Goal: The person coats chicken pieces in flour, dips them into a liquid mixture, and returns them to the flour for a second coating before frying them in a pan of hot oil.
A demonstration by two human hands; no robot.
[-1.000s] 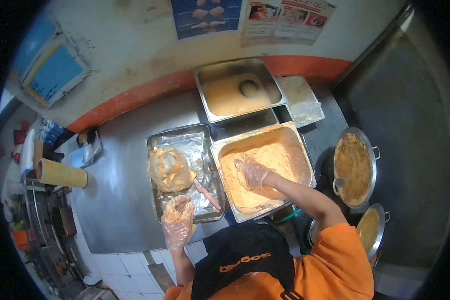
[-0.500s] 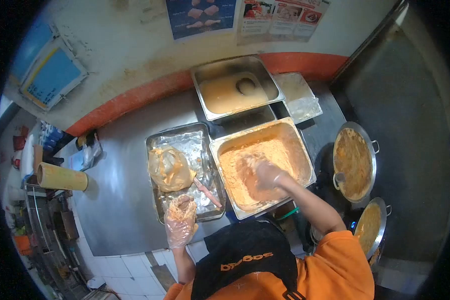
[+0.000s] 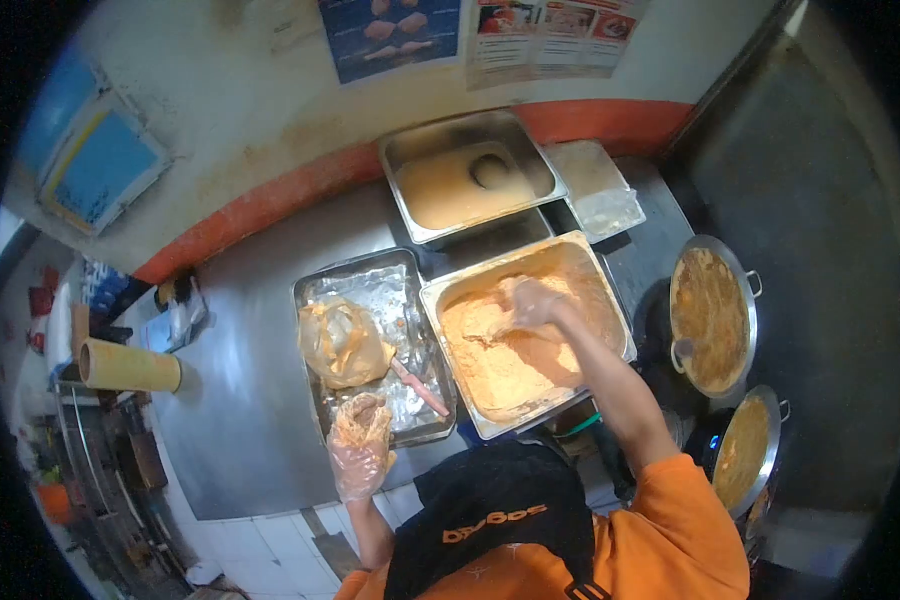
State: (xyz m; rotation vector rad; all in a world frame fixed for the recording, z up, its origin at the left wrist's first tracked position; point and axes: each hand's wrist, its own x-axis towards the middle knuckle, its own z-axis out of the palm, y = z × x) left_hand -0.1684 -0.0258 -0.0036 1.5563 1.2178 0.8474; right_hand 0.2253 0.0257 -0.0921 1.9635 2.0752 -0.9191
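Note:
My left hand [image 3: 360, 462], in a clear plastic glove, holds a piece of flour-coated food [image 3: 362, 418] over the near left corner of the metal tray [image 3: 405, 262]. On that tray lie a plastic bag [image 3: 338, 342] and a pink-handled tool [image 3: 420, 388]. My right hand [image 3: 536, 303] is in the orange-tinted flour [image 3: 500, 370] inside the deep steel pan [image 3: 622, 345], toward its far side. Its fingers are partly hidden by flour and blur, so I cannot make out whether they hold anything.
Behind stands a steel pan of cloudy liquid [image 3: 553, 190] with a dark ring in it. A lidded container [image 3: 608, 205] is beside it. Two wide pans of oil [image 3: 710, 320] [image 3: 740, 455] stand at the right. A yellow roll [image 3: 130, 366] is at the left.
My right hand has moved away from me through the flour, toward the pan's far side, and the flour's surface has shifted. My left hand still holds the coated piece in nearly the same place.

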